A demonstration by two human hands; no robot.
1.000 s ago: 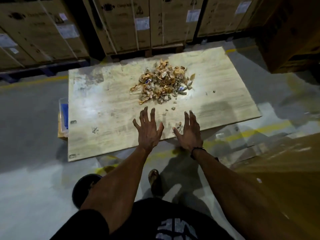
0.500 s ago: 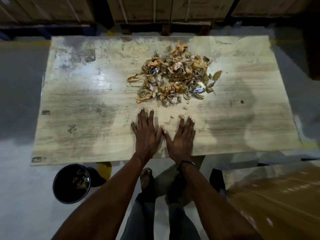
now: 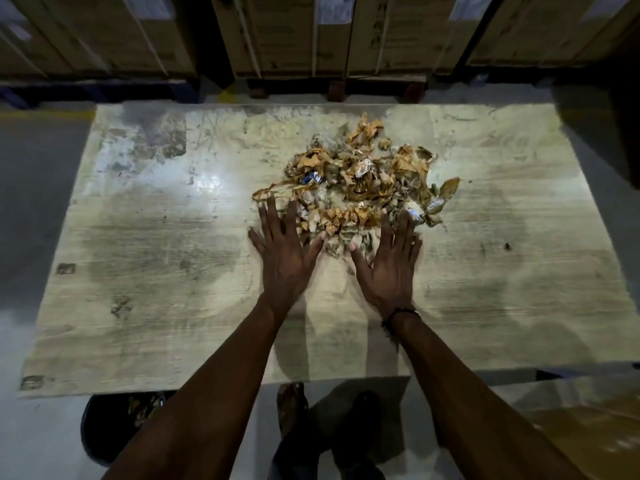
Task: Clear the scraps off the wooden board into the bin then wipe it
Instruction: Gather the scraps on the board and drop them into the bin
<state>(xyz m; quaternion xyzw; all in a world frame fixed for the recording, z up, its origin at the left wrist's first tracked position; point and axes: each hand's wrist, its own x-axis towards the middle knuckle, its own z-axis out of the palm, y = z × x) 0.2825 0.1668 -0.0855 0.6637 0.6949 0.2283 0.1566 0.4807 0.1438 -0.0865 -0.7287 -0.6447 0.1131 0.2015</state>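
Scraps [image 3: 360, 181] lie heaped at upper centre of the wooden board [image 3: 156, 271]. Left hand [image 3: 285, 254] and right hand [image 3: 391, 261] lie flat, fingers spread, holding nothing, fingertips touching the heap's near edge. Bin [image 3: 104, 431] stands at lower left, on the floor.

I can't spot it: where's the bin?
The bin stands on the floor at lower left, under the board's near edge, beside the left arm.
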